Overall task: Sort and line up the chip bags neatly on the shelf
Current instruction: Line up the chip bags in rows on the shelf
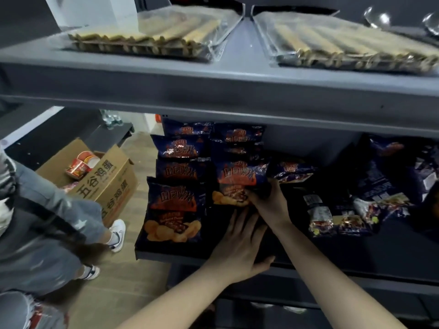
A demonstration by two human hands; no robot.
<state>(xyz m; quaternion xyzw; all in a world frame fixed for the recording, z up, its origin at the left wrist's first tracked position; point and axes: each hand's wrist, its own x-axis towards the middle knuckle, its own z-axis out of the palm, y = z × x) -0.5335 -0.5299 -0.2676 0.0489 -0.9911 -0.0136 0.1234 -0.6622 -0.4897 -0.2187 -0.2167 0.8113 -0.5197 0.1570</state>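
Dark blue chip bags with orange lettering lie in two overlapping rows on the lower shelf (171, 251). The left row ends in a front bag (173, 210). The right row ends in a front bag (240, 181), whose lower edge my right hand (268, 200) grips. My left hand (240, 245) lies flat with fingers spread on the dark shelf just in front of that bag. More bags lie jumbled to the right (380, 193), some face down, and one bag (292, 170) sits tilted behind my right hand.
The grey upper shelf (237, 91) overhangs the work area and carries two clear packs of biscuits (152, 32). A person in jeans (47, 210) stands at the left beside an open cardboard box (107, 181) holding instant-noodle cups.
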